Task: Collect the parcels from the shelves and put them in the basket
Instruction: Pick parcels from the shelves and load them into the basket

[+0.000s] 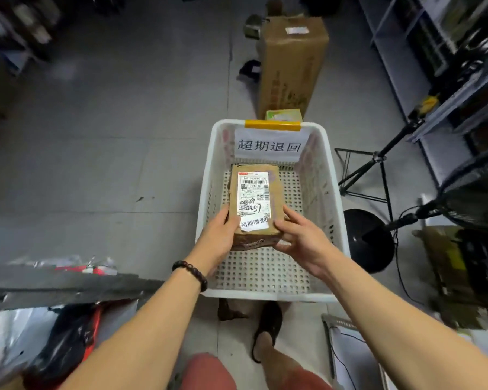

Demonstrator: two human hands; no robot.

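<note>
Grey tiled floor, pale metal shelving along the right, black tripod near it, tall cardboard carton upright.

1. Views supplied: one, head-worn and wide-angle.
2. Direction: the scene is viewed from head height, forward and steeply down onto the floor; a slippered foot is caught near the bottom edge.
3. Nearness: both forearms are seen entering from the lower corners; the left hand and right hand, holding the parcel, are framed just below centre.
4. Field: the basket is centred; shelving is bowed at the right edge.
</note>
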